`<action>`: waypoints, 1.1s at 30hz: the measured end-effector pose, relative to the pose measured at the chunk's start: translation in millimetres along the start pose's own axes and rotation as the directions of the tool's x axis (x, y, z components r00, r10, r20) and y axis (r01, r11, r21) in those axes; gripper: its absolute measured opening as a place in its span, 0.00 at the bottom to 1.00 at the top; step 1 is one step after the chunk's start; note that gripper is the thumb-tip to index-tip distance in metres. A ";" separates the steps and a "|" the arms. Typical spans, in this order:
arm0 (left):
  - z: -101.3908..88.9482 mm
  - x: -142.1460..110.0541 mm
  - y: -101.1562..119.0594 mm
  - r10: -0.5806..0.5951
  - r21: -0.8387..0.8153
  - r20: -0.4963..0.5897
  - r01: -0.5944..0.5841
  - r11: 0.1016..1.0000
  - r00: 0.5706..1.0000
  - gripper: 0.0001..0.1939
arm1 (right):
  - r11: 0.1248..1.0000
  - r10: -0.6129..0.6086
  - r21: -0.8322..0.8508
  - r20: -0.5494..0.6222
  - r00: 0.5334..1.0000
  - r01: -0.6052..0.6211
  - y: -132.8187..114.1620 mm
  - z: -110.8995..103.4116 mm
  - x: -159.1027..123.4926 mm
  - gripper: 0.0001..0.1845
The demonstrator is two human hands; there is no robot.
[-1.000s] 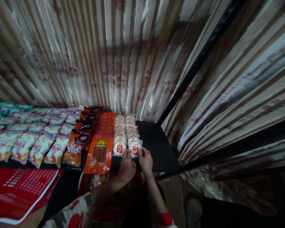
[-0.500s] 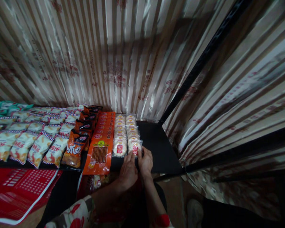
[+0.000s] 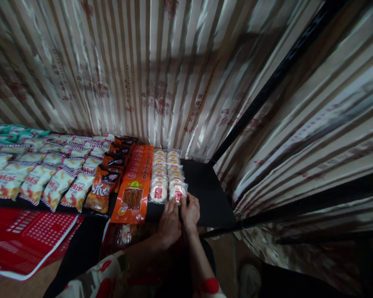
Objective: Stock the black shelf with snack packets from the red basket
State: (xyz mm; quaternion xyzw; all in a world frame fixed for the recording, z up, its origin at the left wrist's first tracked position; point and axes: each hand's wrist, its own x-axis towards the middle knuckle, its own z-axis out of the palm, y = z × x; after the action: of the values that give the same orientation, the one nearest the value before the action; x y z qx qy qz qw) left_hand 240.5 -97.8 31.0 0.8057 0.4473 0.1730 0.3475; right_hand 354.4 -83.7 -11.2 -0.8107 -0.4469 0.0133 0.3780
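Observation:
Two rows of clear packets with white round crackers lie overlapping on the black shelf (image 3: 209,194). At the near end of the right row is the front cracker packet (image 3: 178,191), with a red label. My left hand (image 3: 169,222) has its fingers together on that packet's near left edge. Closed at its near right corner, my right hand (image 3: 190,211) has thumb and fingers against the wrapper. My fingers cover the packet's lower edge. Beside it, the left row's front cracker packet (image 3: 158,192) lies untouched. Left of both rows are flat orange packs (image 3: 132,198) of brown sticks.
Orange-brown snack bags (image 3: 101,190) and rows of white snack bags (image 3: 54,188) fill the shelf's left. Below hangs a red basket (image 3: 40,236). A striped curtain (image 3: 161,74) closes off the back; a black post (image 3: 251,111) slants up at right.
My left hand has slid slightly right and down along the front cracker packet's near edge. My right hand stays at its corner. The view has shifted a little.

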 end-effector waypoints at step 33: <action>-4.4 -106.3 -182.3 -0.412 0.046 0.223 0.412 0.910 0.884 0.13 | 0.987 -0.106 0.159 0.698 0.708 -0.009 -9.2 78.3 -181.6 0.18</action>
State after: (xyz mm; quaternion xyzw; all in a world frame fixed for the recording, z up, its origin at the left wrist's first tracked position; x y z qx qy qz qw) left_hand 71.0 -120.1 -92.8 0.7063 0.5651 0.0026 0.4264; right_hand 210.7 -167.1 -118.7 -0.7012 -0.5762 0.3451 0.2393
